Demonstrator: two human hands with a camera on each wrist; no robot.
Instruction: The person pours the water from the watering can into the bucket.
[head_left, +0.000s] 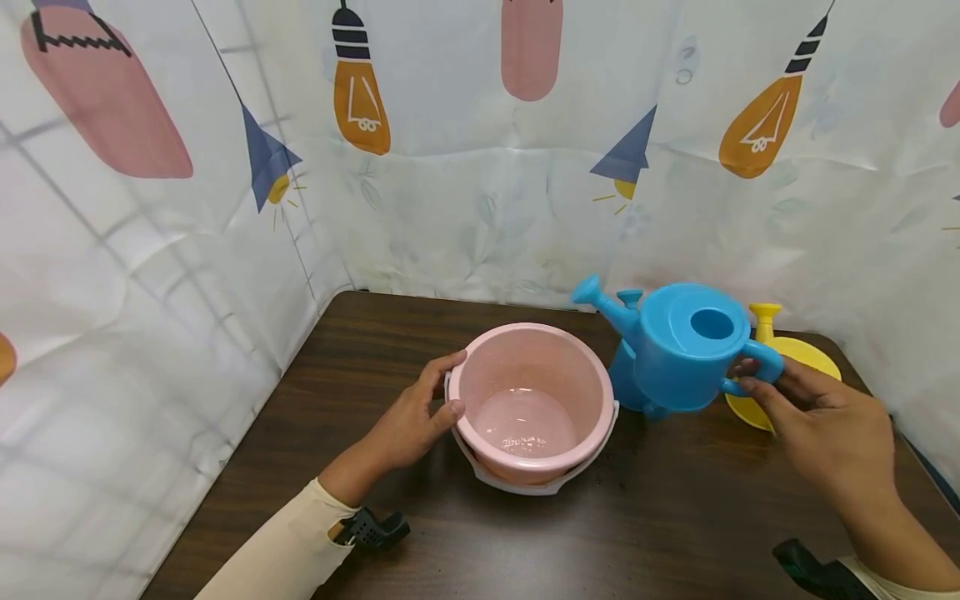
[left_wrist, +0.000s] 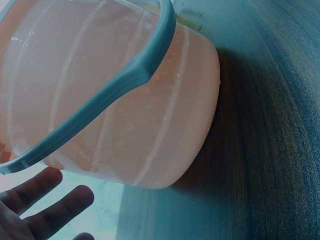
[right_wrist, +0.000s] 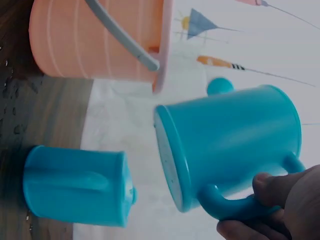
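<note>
A pink bucket (head_left: 534,400) with a pale handle stands on the table, a little water at its bottom. My left hand (head_left: 412,412) rests against the bucket's left side near the rim, fingers spread and fairly straight. In the left wrist view its fingers (left_wrist: 60,215) stretch out beside the bucket wall. My right hand (head_left: 832,433) grips the curved handle of a blue watering can (head_left: 682,350), which is raised off the table, its spout pointing left toward the back. A second blue watering can (right_wrist: 75,185) stands on the table below, mostly hidden in the head view.
Behind my right hand is a yellow watering can (head_left: 806,354), partly covered. The dark wooden table (head_left: 360,350) carries water drops near the bucket. A patterned white curtain (head_left: 465,208) hangs along the back and sides.
</note>
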